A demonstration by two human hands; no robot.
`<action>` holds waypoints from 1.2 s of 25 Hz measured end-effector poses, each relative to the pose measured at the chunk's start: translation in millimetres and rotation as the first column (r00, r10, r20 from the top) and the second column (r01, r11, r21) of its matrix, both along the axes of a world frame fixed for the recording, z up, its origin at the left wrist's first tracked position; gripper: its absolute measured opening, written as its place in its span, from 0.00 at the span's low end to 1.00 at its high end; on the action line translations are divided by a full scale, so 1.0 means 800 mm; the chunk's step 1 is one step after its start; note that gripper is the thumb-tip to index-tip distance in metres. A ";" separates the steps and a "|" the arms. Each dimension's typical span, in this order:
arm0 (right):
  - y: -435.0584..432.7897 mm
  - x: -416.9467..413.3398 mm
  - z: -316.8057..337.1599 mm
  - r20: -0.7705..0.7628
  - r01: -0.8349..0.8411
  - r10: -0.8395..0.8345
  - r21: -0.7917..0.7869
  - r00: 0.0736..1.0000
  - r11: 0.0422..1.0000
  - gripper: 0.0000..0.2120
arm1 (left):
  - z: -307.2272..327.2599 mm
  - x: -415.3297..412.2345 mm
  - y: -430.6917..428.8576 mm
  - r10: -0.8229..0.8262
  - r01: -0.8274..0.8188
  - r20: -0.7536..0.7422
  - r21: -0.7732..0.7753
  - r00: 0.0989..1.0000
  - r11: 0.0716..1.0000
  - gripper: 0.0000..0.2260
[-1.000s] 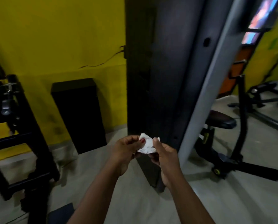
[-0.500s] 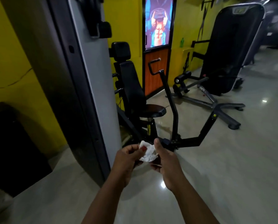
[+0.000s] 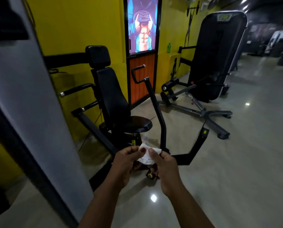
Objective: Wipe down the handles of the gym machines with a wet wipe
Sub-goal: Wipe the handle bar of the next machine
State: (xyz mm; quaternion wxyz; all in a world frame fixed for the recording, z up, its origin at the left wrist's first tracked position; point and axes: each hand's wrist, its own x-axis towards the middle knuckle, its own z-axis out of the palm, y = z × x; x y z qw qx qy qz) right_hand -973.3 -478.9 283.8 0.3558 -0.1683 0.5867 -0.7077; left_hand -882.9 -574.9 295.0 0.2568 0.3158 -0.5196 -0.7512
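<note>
A crumpled white wet wipe (image 3: pixel 146 156) is held between both hands at chest height. My left hand (image 3: pixel 124 163) pinches its left side with thumb and fingers. My right hand (image 3: pixel 165 168) pinches its right side, thumb on top. Ahead stands a black seated gym machine (image 3: pixel 114 102) with a padded seat and backrest. Its near curved handle (image 3: pixel 137 74) rises on a black arm right of the seat. Two straight handles (image 3: pixel 76 91) with chrome end caps stick out left of the backrest. Both hands are well short of every handle.
The machine's grey and black weight-stack housing (image 3: pixel 27 99) fills the left side close to me. A second black machine (image 3: pixel 214 63) with a wide floor base stands at the back right. A poster door (image 3: pixel 142 30) sits in the yellow wall. Glossy floor stretches to the right.
My view has swung right from the dark housing to the seated machine, which now looks closer. Both hands keep hold of the wipe and have spread it slightly.
</note>
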 end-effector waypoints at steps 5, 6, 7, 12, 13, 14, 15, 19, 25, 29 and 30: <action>-0.108 -0.116 0.014 -0.026 0.005 -0.006 -0.033 1.000 0.999 0.13 | 0.022 -0.113 -0.105 -0.005 0.005 0.004 -0.005 1.000 1.000 0.07; -0.131 -0.135 0.015 -0.024 -0.005 0.004 -0.041 1.000 0.999 0.12 | 0.024 -0.131 -0.130 0.013 -0.012 0.010 -0.014 1.000 1.000 0.08; -0.153 -0.152 0.015 -0.017 -0.019 0.019 -0.046 1.000 0.999 0.12 | 0.023 -0.146 -0.153 0.034 -0.034 0.013 -0.020 0.999 0.999 0.09; -0.256 -0.221 -0.002 0.000 -0.120 0.120 -0.035 0.993 0.992 0.16 | 0.003 -0.193 -0.245 0.122 -0.122 0.028 -0.009 0.992 0.993 0.14; -0.281 -0.234 -0.008 0.001 -0.145 0.145 -0.030 0.989 0.989 0.18 | 0.000 -0.203 -0.265 0.148 -0.148 0.028 -0.003 0.989 0.989 0.13; -0.308 -0.248 -0.013 -0.001 -0.179 0.179 -0.032 0.984 0.983 0.21 | -0.002 -0.212 -0.287 0.180 -0.181 0.032 0.006 0.983 0.984 0.12; -0.336 -0.260 -0.017 -0.005 -0.209 0.209 -0.036 0.978 0.977 0.23 | -0.002 -0.222 -0.308 0.217 -0.218 0.039 0.021 0.975 0.976 0.11; -0.451 -0.302 -0.018 -0.066 -0.336 0.335 -0.018 0.940 0.942 0.18 | 0.007 -0.246 -0.389 0.384 -0.385 0.041 0.041 0.923 0.922 0.04; -0.583 -0.294 -0.007 -0.137 -0.657 0.648 -0.038 0.749 0.753 0.06 | 0.005 -0.220 -0.484 0.679 -0.682 0.071 0.054 0.731 0.729 0.08; -0.654 -0.250 -0.024 -0.028 -0.775 0.776 -0.069 0.631 0.628 0.12 | -0.012 -0.178 -0.531 0.771 -0.780 0.122 0.062 0.626 0.623 0.04; -0.676 -0.238 -0.027 -0.005 -0.800 0.802 -0.080 0.597 0.595 0.13 | -0.015 -0.166 -0.548 0.788 -0.797 0.125 0.065 0.603 0.600 0.03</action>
